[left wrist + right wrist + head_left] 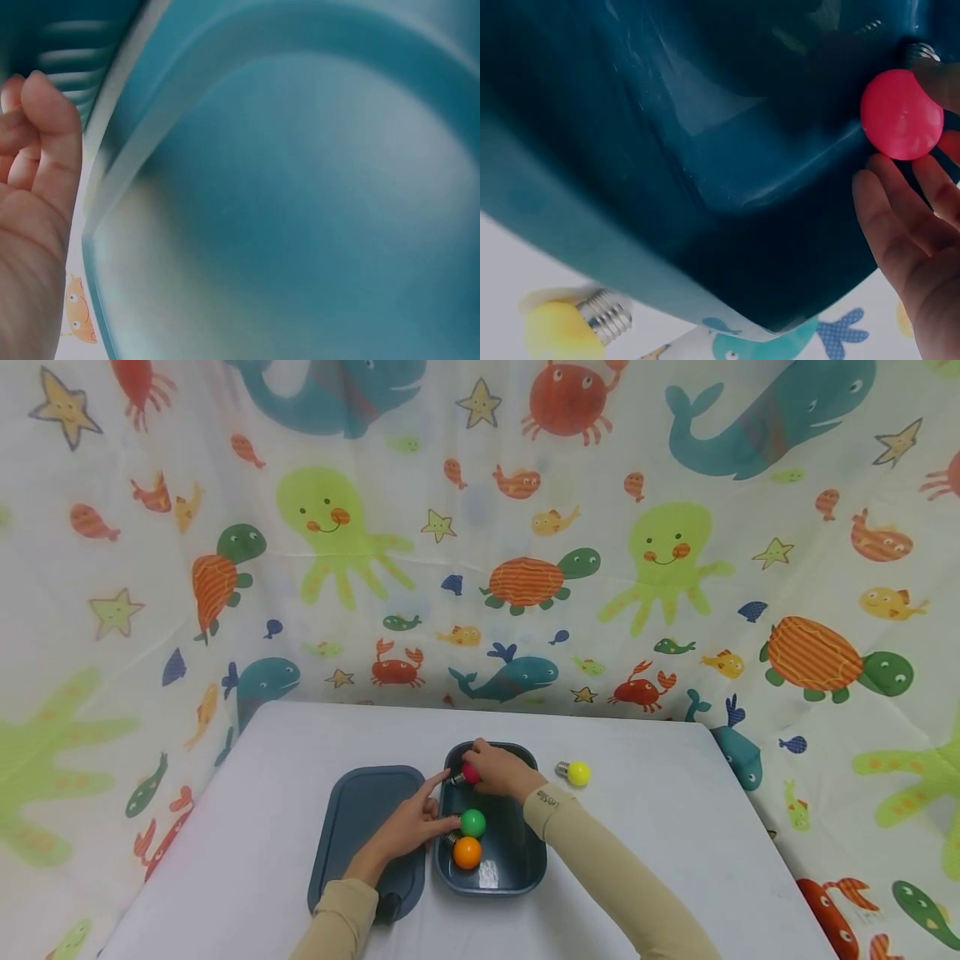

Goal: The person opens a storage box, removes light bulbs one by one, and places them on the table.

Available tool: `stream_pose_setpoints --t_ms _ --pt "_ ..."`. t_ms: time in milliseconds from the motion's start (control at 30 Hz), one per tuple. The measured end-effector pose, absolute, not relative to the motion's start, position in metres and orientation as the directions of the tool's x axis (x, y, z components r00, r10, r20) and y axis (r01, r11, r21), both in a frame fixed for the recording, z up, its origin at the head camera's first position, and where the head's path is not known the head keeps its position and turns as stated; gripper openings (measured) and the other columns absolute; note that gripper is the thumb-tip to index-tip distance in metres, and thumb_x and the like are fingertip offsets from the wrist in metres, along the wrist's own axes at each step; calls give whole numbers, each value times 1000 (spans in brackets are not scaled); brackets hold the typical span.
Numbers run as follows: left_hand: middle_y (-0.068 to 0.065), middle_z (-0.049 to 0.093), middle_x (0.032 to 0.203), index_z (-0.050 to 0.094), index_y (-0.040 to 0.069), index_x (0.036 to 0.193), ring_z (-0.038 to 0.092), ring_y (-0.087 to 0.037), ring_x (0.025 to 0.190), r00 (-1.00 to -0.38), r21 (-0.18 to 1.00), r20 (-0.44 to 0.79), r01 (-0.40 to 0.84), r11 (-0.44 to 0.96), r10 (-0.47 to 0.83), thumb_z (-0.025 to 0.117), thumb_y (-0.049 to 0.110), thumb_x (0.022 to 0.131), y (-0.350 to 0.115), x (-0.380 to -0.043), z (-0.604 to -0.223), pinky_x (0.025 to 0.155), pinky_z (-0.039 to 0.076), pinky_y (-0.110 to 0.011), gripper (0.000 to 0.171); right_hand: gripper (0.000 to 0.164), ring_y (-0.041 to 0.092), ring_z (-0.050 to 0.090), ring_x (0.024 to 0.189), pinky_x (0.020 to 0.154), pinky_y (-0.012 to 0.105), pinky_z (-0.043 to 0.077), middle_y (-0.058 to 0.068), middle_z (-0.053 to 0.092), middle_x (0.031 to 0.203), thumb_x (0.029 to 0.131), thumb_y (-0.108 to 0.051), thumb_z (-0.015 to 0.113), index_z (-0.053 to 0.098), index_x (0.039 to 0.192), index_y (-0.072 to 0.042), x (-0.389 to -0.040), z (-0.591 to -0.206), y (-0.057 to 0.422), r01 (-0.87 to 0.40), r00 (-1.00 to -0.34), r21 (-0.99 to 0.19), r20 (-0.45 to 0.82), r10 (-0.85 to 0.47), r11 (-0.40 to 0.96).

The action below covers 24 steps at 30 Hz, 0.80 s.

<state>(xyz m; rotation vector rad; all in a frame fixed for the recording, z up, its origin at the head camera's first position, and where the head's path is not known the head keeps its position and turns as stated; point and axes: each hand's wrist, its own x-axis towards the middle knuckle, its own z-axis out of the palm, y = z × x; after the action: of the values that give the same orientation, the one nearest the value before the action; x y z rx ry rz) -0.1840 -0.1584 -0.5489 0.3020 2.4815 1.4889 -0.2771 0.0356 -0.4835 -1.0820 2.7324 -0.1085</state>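
Inside a dark blue bin (525,881), my right hand (497,770) grips a red light bulb (469,772) near the back left corner. The right wrist view shows that bulb (901,114) as a pinkish-red globe with fingertips against it and its metal base up beside the thumb. My left hand (408,823) reaches over the bin's left rim, index finger stretched toward the red bulb's base and thumb out beside a green bulb (473,822). An orange bulb (467,853) lies just in front of the green one. In the left wrist view, part of my left hand (34,202) shows beside a blue surface.
A blue lid (367,814) lies flat left of the bin, under my left forearm, with a small black object (387,907) at its front edge. A yellow bulb (578,773) rests on the white table (637,827) to the right. A sea-animal curtain (465,527) hangs behind.
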Motion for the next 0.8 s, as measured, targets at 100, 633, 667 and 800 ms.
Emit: stream_pose_setpoints --t_ms 100,633,667,800 --pt "-3 52 72 23 24 156 51 -19 58 -952 882 -90 59 467 291 71 40 89 -159 -185 -548 55 43 -29 83 49 18 64 98 90 31 52 9 53 122 87 -21 76 57 131 -13 -277 -484 35 -669 -715 -136 -149 -683 731" --pt "-3 53 72 23 24 156 51 -18 58 -950 877 -92 65 476 298 72 41 88 -161 -187 -550 54 42 -29 85 46 15 65 87 84 29 54 8 56 114 86 -21 77 59 126 -11 -276 -495 27 -628 -750 -101 -182 -635 771" --pt "-3 53 72 23 23 156 51 -18 58 -950 877 -91 65 475 299 72 40 88 -161 -187 -550 54 42 -29 85 46 15 65 87 83 29 54 8 57 113 85 -21 78 59 126 -11 -276 -495 26 -628 -751 -100 -180 -635 772" --pt "-3 52 72 23 24 156 51 -18 57 -950 877 -86 71 476 300 71 40 89 -162 -188 -550 54 42 -29 85 46 15 64 87 83 30 54 8 57 113 84 -22 79 60 124 -11 -279 -495 26 -623 -755 -99 -183 -630 776"
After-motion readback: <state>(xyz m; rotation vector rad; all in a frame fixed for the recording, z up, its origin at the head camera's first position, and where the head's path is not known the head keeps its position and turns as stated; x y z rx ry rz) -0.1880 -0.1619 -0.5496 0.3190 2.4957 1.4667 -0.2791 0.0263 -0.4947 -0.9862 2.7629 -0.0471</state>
